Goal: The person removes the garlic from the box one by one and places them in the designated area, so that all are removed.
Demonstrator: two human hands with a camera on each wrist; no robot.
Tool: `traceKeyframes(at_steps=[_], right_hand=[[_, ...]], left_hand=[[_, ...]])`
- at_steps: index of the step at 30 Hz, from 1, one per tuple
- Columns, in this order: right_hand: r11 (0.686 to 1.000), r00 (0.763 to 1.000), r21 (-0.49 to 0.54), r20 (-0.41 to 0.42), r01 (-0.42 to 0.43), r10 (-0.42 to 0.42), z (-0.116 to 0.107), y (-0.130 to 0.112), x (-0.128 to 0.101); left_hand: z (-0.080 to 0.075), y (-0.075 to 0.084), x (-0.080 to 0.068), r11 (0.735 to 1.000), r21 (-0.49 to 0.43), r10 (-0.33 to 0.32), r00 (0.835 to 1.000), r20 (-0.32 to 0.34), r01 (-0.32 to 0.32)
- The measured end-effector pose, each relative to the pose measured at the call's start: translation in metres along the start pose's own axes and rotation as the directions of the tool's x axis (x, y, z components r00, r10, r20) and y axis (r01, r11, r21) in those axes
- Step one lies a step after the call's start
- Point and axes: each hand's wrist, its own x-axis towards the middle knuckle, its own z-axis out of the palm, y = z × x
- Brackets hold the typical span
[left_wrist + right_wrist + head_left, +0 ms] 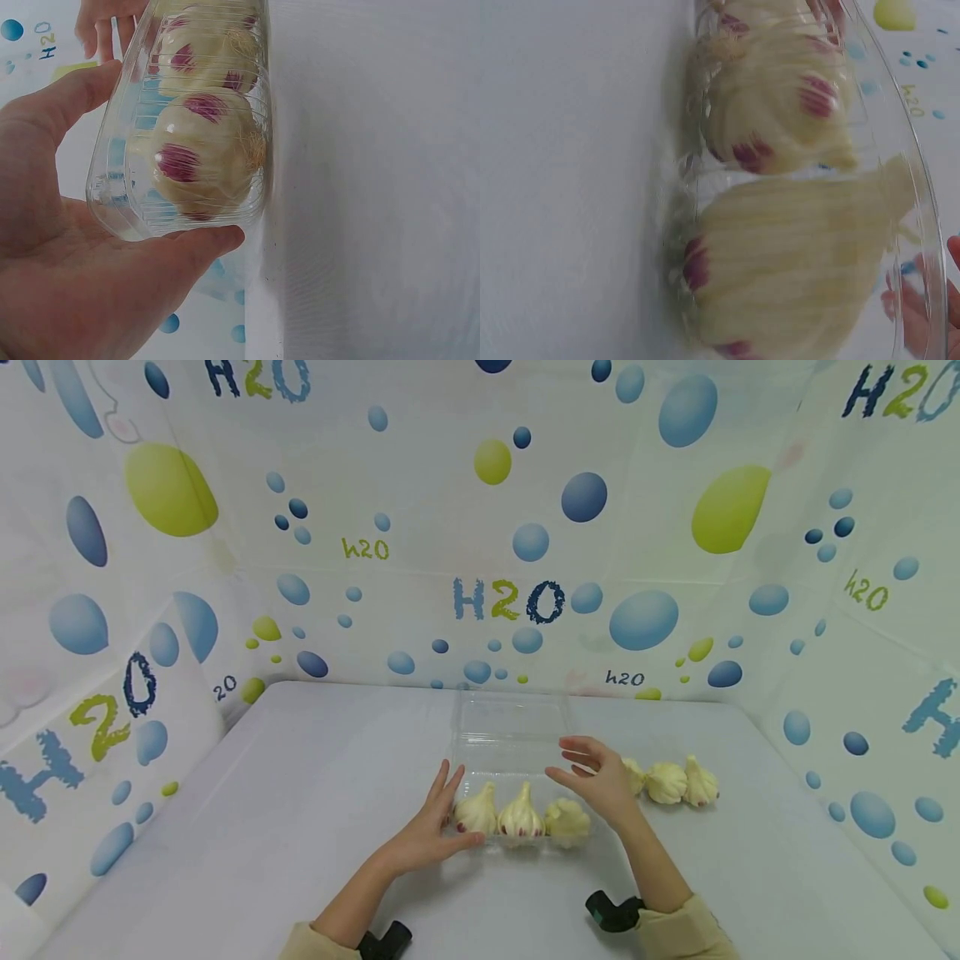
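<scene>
left hand (429, 829) fingers straight against clear container (510, 752) | right hand (597, 779) released | loose garlic bulbs (675, 782) just right

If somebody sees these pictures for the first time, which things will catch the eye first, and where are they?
First, the clear plastic box in the middle of the grey table, lid open, with three garlic bulbs in a row inside. The left hand touches its left end, and the right hand hovers over its right end. Three more bulbs lie on the table to the right.
</scene>
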Motion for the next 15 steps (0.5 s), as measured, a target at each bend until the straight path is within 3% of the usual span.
traceKeyframes(at_steps=[11,15], right_hand=[[0.997,0.998,0.062,0.046,0.049,-0.052,0.015,-0.009,0.001],[0.997,0.997,0.058,0.054,0.044,-0.047,0.019,-0.010,0.001]], left_hand=[[0.000,-0.001,0.000,1.000,-0.022,-0.002,1.000,0.006,0.002],[-0.001,0.006,-0.002,1.000,-0.010,-0.005,1.000,0.002,0.005]])
